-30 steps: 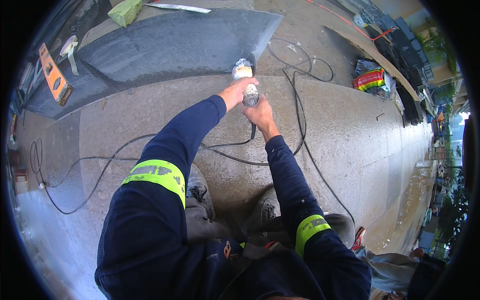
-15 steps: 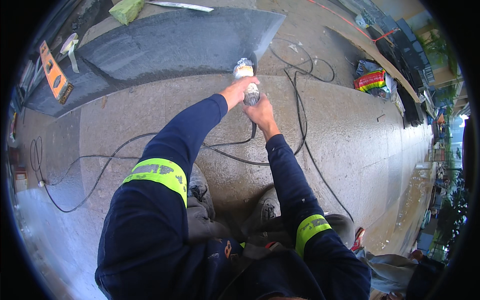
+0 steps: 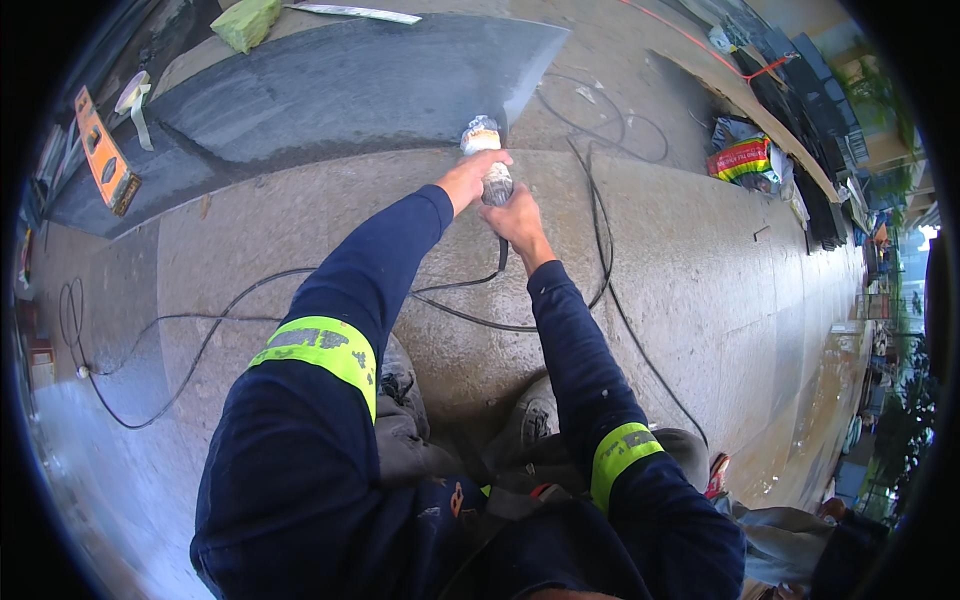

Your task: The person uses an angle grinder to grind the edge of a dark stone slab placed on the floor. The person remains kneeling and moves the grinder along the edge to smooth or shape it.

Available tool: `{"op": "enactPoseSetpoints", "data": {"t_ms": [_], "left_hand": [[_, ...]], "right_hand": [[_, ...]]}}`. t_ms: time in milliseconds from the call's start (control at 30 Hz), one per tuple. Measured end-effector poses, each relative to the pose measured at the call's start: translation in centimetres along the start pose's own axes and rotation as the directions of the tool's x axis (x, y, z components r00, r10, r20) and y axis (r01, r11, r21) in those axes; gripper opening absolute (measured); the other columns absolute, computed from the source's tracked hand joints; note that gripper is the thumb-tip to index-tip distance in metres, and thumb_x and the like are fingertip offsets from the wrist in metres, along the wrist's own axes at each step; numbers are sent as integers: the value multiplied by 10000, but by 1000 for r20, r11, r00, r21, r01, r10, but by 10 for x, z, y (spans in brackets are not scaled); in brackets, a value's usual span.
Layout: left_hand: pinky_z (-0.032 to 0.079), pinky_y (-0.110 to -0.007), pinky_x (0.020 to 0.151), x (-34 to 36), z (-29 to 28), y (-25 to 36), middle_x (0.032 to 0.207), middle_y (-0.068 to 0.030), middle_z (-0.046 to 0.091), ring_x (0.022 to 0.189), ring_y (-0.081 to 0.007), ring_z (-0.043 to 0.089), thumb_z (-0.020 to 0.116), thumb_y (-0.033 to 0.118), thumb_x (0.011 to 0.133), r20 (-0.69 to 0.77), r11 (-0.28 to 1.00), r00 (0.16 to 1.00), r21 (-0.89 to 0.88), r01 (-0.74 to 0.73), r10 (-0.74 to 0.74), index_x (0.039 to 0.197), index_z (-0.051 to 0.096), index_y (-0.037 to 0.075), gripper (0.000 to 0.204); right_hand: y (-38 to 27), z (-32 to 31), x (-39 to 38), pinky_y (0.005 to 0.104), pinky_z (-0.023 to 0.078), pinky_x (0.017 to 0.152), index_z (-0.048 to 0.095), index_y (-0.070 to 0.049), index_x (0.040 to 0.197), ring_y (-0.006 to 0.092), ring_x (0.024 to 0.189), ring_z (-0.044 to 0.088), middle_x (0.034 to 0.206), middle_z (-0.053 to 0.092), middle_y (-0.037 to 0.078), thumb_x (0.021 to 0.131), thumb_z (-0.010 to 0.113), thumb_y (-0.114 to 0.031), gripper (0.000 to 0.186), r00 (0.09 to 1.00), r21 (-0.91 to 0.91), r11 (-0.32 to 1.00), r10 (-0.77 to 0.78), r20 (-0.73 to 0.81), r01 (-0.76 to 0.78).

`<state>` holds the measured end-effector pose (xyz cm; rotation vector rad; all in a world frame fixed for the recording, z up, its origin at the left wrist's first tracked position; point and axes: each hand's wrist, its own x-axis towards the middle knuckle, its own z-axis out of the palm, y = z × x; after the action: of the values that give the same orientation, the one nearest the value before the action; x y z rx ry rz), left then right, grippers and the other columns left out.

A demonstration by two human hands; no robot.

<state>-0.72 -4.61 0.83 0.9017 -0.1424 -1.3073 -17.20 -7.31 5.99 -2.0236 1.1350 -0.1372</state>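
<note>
A dusty white and grey angle grinder (image 3: pixel 497 183) is in both my hands, out in front of me. My left hand (image 3: pixel 467 182) wraps round its body near the head. Farther back, by the cord end, my right hand (image 3: pixel 521 224) grips the rear. The grinder's dark disc stands upright against the right part of the near edge of a dark grey stone slab (image 3: pixel 330 90); I cannot tell how deep it goes. From the rear of the grinder a black power cord (image 3: pixel 503 258) drops to the floor.
Black cable (image 3: pixel 470 318) loops across the wet stone floor (image 3: pixel 700 330). On or beside the slab are an orange spirit level (image 3: pixel 103 150), a tape roll (image 3: pixel 132 92) and a green block (image 3: pixel 246 24). A colourful bag (image 3: pixel 742 160) lies right; another person's leg (image 3: pixel 780 540) shows lower right.
The grinder and both hands have shifted very slightly left. Pale haze now dims the cable to the right of the disc. My grip is the same.
</note>
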Motion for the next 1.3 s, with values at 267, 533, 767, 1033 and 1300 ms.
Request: {"op": "enactPoseSetpoints", "data": {"t_ms": [267, 533, 767, 1033, 1300], "left_hand": [[656, -491, 697, -3, 17, 2, 950, -63, 715, 811, -247, 759, 910, 52, 894, -117, 999, 992, -7, 53, -54, 1137, 732, 80, 302], [654, -471, 680, -24, 25, 5, 947, -63, 720, 800, -244, 758, 921, 65, 889, -21, 999, 1000, -44, 16, -17, 1144, 729, 75, 320], [640, -479, 644, -12, 30, 2, 900, -47, 711, 738, -246, 745, 929, 65, 861, -190, 997, 979, -10, 76, -76, 1127, 711, 100, 346], [631, -485, 640, 2, 16, -3, 896, -47, 710, 730, -248, 735, 932, 82, 862, -160, 999, 986, 3, 50, -49, 1114, 715, 109, 334], [634, -401, 807, 4, -14, -9, 1071, -54, 708, 943, -206, 751, 850, 169, 988, 57, 995, 998, 94, -44, 38, 1232, 746, 78, 281]], "right_hand": [[-4, -10, -19, 524, 628, 1048, 638, 65, 1410, 490, 1222, 791, 1274, 803, 335, 782, 956, -398, 843, 1000, 26, 1000, -1, -19, 1], [-6, -17, -30, 524, 632, 1047, 630, 70, 1433, 496, 1202, 797, 1257, 807, 341, 755, 947, -360, 863, 999, 14, 1000, -18, -31, 19], [-3, -12, -27, 530, 630, 1049, 617, 78, 1441, 509, 1195, 795, 1250, 803, 353, 758, 936, -341, 862, 999, 5, 1000, -2, -35, 2], [-3, -6, -18, 544, 625, 1049, 624, 65, 1414, 515, 1218, 784, 1254, 801, 351, 783, 935, -358, 821, 999, -16, 1000, -20, -42, 20], [-1, 1, -5, 541, 620, 1062, 631, 61, 1411, 515, 1237, 778, 1274, 797, 354, 797, 941, -385, 820, 1000, -9, 1000, 2, -19, -2]]}}
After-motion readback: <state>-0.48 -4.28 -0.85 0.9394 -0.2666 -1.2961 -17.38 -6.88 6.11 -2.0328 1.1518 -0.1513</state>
